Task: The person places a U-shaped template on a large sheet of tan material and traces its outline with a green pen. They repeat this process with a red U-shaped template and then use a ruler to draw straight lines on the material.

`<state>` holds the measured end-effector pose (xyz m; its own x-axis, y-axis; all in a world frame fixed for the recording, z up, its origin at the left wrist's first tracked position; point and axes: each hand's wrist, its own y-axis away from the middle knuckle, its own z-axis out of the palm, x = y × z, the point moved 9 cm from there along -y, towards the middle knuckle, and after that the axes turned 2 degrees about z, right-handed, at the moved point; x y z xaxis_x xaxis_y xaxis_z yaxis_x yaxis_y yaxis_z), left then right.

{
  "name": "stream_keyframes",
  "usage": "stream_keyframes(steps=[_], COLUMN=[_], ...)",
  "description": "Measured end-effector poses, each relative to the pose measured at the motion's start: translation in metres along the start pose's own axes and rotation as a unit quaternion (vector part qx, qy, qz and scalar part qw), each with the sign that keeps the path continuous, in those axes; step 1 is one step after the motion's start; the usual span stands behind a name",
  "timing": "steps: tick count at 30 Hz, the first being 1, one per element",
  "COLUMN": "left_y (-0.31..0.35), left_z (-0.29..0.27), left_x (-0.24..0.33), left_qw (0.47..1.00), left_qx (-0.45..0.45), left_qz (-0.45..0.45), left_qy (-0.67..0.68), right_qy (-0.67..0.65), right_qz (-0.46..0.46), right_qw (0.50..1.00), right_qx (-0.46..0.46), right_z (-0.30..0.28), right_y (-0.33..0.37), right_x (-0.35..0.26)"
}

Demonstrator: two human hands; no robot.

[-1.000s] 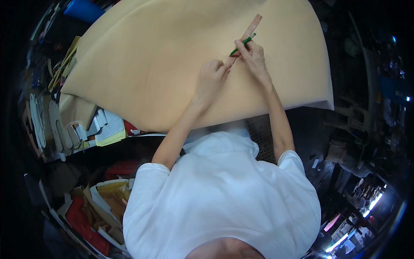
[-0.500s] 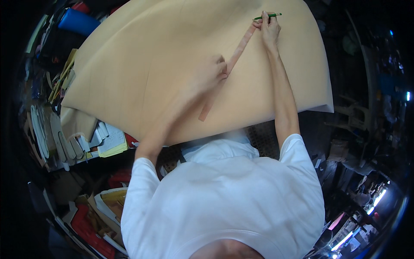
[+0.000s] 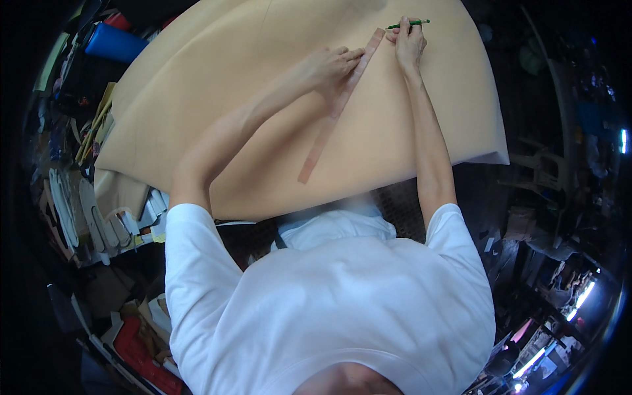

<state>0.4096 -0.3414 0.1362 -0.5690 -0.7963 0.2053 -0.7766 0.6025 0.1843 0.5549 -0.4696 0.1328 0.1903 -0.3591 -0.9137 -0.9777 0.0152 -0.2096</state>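
Observation:
A large tan sheet (image 3: 263,151), like leather or vinyl, spreads in front of me with soft folds on its left. Slantwise across it lies a narrow reddish-brown strip (image 3: 324,139), straight-edged like a ruler. My left hand (image 3: 334,66) rests on the upper part of this strip, fingers stretched out and touching it, gripping nothing. Just right of the strip's far end, my right hand (image 3: 410,49) holds a slim green pen (image 3: 422,22) between thumb and fingers. Its point is directed left toward the strip's end; whether it touches the sheet I cannot tell.
A blue roll (image 3: 115,43) lies at the far left. Flat templates and papers (image 3: 99,210) crowd the left edge below the sheet. A red item (image 3: 138,345) sits among stacked pieces at lower left. Beyond the sheet's right edge stands a pale chair-like frame (image 3: 540,171).
My left hand has moved farther up along the strip, its fingers now stretched out. The strip has shifted slightly left, away from my right hand, which has barely moved with the pen.

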Motion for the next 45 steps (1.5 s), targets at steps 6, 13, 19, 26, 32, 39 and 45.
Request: stream_keyframes(steps=[6, 13, 19, 26, 32, 39, 45], left_y=[-0.001, 0.001, 0.002, 0.001, 0.002, -0.010, -0.017], left_z=[0.001, 0.000, 0.002, 0.003, 0.005, 0.011, 0.010], left_x=[0.002, 0.001, -0.003, -0.003, -0.004, 0.013, 0.015], left_qw=[0.999, 0.999, 1.000, 0.998, 0.996, 0.999, 0.999], left_qx=[-0.035, -0.038, -0.012, -0.016, 0.006, -0.023, -0.041], left_qz=[-0.013, -0.025, -0.011, 0.002, 0.009, -0.005, -0.021], left_qy=[-0.001, -0.026, -0.018, -0.059, -0.083, 0.031, 0.014], right_qy=[-0.006, -0.084, 0.115, 0.189, 0.143, -0.058, 0.020], right_qz=[-0.023, -0.013, -0.104, -0.122, -0.110, 0.002, -0.058], right_qw=[1.000, 0.996, 0.988, 0.973, 0.979, 0.998, 0.998], right_qx=[0.004, 0.029, 0.016, -0.058, -0.093, 0.012, -0.004], right_z=[0.006, 0.008, 0.003, 0.021, 0.010, -0.034, -0.020], right_y=[0.007, 0.011, 0.012, 0.084, 0.202, 0.161, 0.147], right_x=[-0.001, 0.001, -0.018, -0.048, -0.064, -0.029, -0.031])
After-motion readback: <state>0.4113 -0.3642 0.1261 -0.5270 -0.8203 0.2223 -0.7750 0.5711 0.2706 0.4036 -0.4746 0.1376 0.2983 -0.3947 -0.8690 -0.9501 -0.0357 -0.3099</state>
